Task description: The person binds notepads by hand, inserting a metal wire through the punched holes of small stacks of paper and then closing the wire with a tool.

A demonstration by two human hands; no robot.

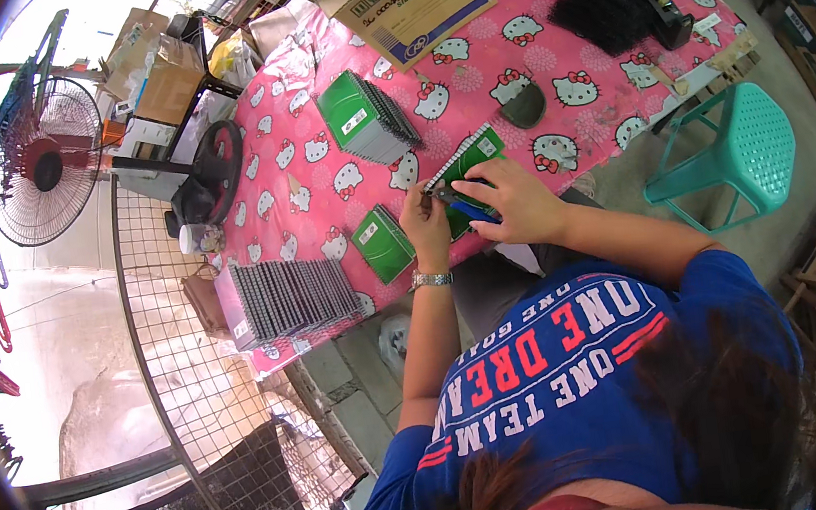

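A green spiral notebook (483, 149) lies on the pink table near its front edge, coil along its left side. My left hand (423, 221) is closed at the lower end of that coil, fingertips pinched on it. From the right, my right hand (515, 200) wraps round blue-handled pliers (468, 210), their dark jaws beside my left fingertips at the coil. What lies between the jaws is too small to tell. Just left of my left hand is another green notebook (383, 244). Farther back stands a stack of green spiral notebooks (352, 115).
A long row of spiral notebooks (294, 296) fills the table's left front corner. At the back is a cardboard box (415, 7); black loose coils (599, 10) and a tape dispenser (656, 0) are back right. A dark oval object (522, 106), fan (46, 165) and green stool (739, 152) surround the work.
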